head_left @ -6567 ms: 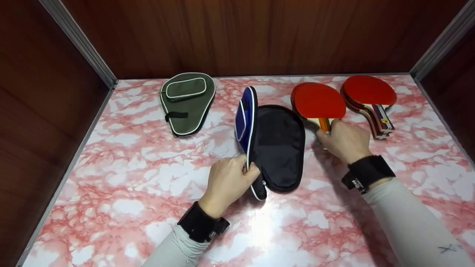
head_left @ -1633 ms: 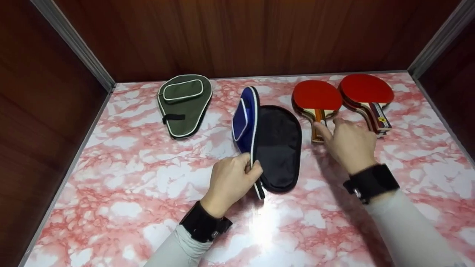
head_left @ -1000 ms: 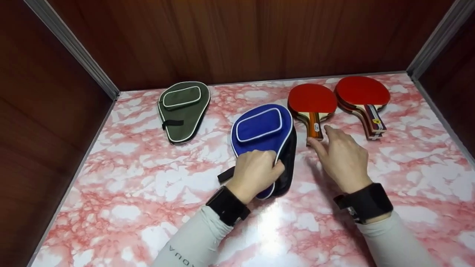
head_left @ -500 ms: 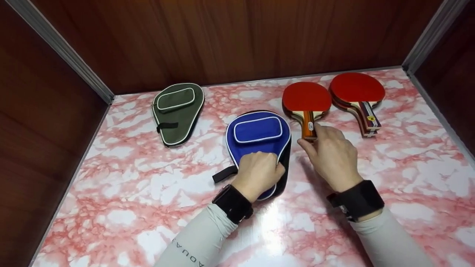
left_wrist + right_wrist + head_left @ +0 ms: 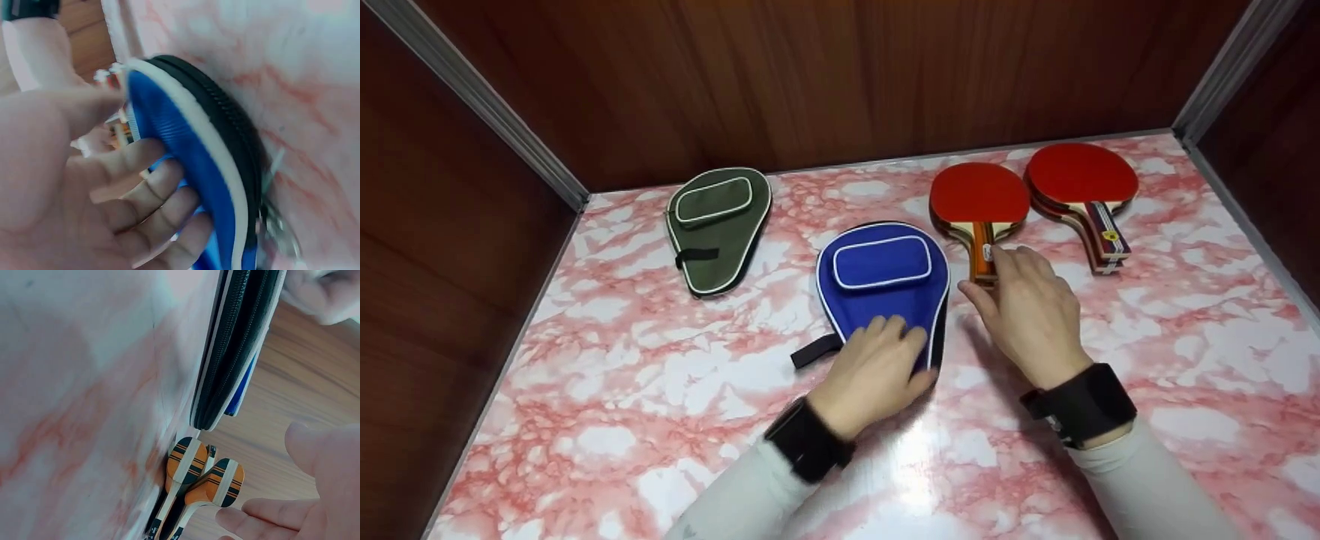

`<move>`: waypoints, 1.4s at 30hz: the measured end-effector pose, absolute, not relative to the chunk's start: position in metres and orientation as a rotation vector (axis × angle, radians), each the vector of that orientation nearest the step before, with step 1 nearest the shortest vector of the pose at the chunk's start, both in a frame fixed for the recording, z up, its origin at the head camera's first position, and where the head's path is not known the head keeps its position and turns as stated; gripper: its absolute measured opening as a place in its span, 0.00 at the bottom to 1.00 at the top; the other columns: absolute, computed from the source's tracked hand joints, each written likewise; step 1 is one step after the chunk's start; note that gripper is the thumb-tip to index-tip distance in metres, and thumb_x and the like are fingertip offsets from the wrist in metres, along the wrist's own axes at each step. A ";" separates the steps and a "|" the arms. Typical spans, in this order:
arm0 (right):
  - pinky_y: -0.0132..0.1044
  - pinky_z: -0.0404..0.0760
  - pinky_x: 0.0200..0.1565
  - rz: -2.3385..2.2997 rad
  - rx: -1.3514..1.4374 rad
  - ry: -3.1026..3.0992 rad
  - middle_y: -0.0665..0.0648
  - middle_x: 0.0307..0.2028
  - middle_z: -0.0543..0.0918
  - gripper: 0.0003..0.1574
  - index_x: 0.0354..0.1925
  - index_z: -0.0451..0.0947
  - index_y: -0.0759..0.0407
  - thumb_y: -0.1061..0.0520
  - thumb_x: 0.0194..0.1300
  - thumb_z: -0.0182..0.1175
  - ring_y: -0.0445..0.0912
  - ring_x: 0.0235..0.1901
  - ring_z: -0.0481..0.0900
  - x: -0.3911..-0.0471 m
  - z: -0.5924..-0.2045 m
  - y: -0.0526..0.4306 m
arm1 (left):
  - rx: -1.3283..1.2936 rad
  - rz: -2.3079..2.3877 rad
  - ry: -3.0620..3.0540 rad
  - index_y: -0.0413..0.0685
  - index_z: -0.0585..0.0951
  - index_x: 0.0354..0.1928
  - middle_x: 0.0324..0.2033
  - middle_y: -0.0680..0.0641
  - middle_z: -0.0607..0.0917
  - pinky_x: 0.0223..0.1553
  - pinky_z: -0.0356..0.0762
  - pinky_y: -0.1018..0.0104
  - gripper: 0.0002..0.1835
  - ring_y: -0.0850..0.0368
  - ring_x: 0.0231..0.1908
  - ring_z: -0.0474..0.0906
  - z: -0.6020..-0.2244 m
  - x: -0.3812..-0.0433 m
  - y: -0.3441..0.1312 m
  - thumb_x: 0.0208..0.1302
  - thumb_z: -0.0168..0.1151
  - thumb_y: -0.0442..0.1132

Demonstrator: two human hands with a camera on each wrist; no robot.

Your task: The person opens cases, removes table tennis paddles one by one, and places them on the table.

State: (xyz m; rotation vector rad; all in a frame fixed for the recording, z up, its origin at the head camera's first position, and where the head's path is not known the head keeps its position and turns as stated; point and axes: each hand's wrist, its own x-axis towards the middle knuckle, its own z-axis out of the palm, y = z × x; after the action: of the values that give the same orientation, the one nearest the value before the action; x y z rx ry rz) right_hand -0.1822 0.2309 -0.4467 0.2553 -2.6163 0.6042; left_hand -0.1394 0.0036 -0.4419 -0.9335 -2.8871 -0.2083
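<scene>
A blue table tennis bat case (image 5: 885, 296) with white piping lies with its cover down over its black half. My left hand (image 5: 877, 367) rests on its narrow end, fingers loosely bent and thumb by the right edge. In the left wrist view, the fingertips (image 5: 194, 225) touch the blue fabric beside the black zip edge. My right hand (image 5: 1031, 322) is beside the handles of a stacked pair of red bats (image 5: 979, 193), thumb and fingers apart. The right wrist view shows the two striped handle ends (image 5: 211, 478) clear of the thumb, and the case's zip edges (image 5: 239, 343) parted.
At the back right lies a second stack of red bats (image 5: 1084, 176). A green bat case (image 5: 712, 236) lies at the back left. The blue case's black strap (image 5: 815, 351) sticks out leftward. Brown panels (image 5: 840, 82) wall in the marbled table (image 5: 622, 390).
The right hand has let go of the bat handle it gripped. The raised blue cover has come down onto the black half, and the left hand's grip on its edge has loosened.
</scene>
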 end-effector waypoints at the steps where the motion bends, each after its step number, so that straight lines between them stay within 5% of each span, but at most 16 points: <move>1: 0.71 0.78 0.58 0.602 0.256 -2.621 0.74 0.62 0.83 0.41 0.71 0.77 0.70 0.42 0.77 0.69 0.68 0.66 0.77 -0.182 -0.446 0.231 | -0.970 -0.198 -2.898 0.47 0.86 0.55 0.49 0.45 0.86 0.51 0.83 0.51 0.21 0.46 0.50 0.83 -0.441 -0.134 -0.001 0.76 0.68 0.55; 7: 0.72 0.74 0.64 0.594 0.272 -2.625 0.74 0.65 0.82 0.41 0.72 0.77 0.70 0.43 0.77 0.70 0.69 0.71 0.73 -0.182 -0.444 0.230 | -1.125 -0.146 -2.886 0.47 0.83 0.69 0.66 0.43 0.84 0.70 0.75 0.48 0.25 0.44 0.66 0.80 -0.442 -0.109 -0.019 0.75 0.71 0.48; 26: 0.72 0.67 0.71 0.627 0.334 -2.620 0.74 0.69 0.80 0.41 0.73 0.76 0.73 0.46 0.76 0.71 0.70 0.76 0.69 -0.181 -0.446 0.227 | -1.027 -0.006 -2.731 0.45 0.86 0.62 0.53 0.44 0.87 0.55 0.84 0.47 0.20 0.45 0.52 0.85 -0.452 -0.117 -0.012 0.71 0.72 0.41; 42: 0.66 0.59 0.78 0.630 0.438 -2.636 0.75 0.71 0.77 0.43 0.74 0.74 0.74 0.46 0.77 0.70 0.70 0.78 0.66 -0.178 -0.443 0.225 | -0.869 0.064 -2.843 0.42 0.82 0.70 0.66 0.37 0.84 0.64 0.81 0.42 0.22 0.37 0.63 0.83 -0.451 -0.176 -0.021 0.76 0.64 0.33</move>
State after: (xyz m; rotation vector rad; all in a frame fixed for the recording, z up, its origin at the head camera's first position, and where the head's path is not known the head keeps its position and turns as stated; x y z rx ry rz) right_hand -0.1781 0.2246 -0.4430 0.4382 -2.6355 0.6298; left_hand -0.1759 -0.0209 -0.4513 -0.8694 -2.8434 0.0638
